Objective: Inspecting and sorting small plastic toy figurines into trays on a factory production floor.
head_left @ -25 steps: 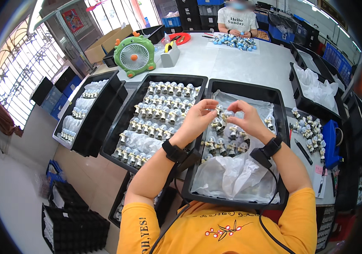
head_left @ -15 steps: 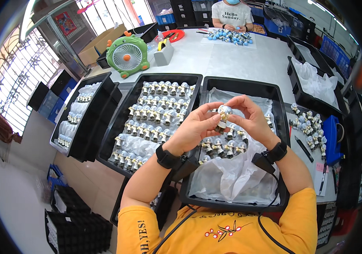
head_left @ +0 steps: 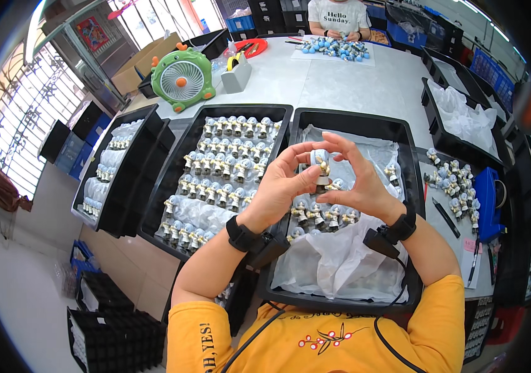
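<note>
A small painted figurine [head_left: 320, 166] with a pale blue-white head, yellow trim and a dark base stands upright between the thumb and fingers of my left hand [head_left: 283, 186]. My right hand [head_left: 365, 186] curves around its right side, thumb and fingers spread wide apart, with nothing between them. Both hands hover over the right black tray [head_left: 411, 161]. Inside that tray, several similar figurines [head_left: 316, 214] lie below my hands, beside crumpled white plastic sheeting [head_left: 334, 264]. Another figurine [head_left: 393, 173] rests near the tray's right side.
To the left, a second black tray [head_left: 153, 219] holds rows of figurines. A loose heap of figurines [head_left: 455, 183] lies at right, near a black pen [head_left: 446, 217] and a blue box [head_left: 488, 205]. Farther off are a green fan [head_left: 183, 81], a tape dispenser [head_left: 237, 73] and a co-worker [head_left: 339, 22].
The figurine has turned more upright in my left hand. My right fingers have let go of it and opened out. The view has shifted slightly.
</note>
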Tool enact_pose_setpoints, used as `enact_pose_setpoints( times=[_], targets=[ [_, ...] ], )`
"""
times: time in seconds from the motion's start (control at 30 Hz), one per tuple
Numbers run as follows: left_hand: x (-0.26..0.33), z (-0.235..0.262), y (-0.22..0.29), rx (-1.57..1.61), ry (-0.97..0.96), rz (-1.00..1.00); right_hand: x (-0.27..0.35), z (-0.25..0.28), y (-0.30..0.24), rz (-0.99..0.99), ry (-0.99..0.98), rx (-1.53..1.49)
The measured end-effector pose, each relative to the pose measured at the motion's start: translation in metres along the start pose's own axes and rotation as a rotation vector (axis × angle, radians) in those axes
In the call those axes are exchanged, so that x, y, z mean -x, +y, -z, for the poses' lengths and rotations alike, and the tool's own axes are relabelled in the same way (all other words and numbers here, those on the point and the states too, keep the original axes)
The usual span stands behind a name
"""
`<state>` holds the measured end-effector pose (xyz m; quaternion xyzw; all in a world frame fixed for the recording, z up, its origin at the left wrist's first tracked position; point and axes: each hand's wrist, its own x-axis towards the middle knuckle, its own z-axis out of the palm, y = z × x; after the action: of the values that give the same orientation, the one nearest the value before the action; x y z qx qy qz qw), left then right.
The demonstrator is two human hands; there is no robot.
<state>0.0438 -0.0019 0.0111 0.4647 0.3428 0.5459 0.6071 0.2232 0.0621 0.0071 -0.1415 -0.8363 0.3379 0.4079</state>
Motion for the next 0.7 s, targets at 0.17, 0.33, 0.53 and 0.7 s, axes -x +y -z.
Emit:
enact_pose_setpoints(
  times=[0.17, 0.33, 0.53, 0.7],
  targets=[
    [-0.0006, -0.0008, -0.0009, -0.007, 0.022, -0.018, 0.0002, 0.0004, 0.0024, -0.010, 0.000, 0.007],
    [0.0004, 0.0003, -0.0010, -0.031, 0.068, 0.009, 0.0000, 0.0009, 0.0014, -0.034, -0.026, 0.015],
    [0.0006, 0.0026, -0.0022, 0.071, 0.063, 0.049, 0.0005, -0.0014, 0.0032, -0.019, -0.009, 0.014],
    [0.0003, 0.0014, -0.0020, 0.063, 0.058, 0.042, 0.0010, -0.0001, 0.0026, -0.034, -0.014, 0.027]
  ],
)
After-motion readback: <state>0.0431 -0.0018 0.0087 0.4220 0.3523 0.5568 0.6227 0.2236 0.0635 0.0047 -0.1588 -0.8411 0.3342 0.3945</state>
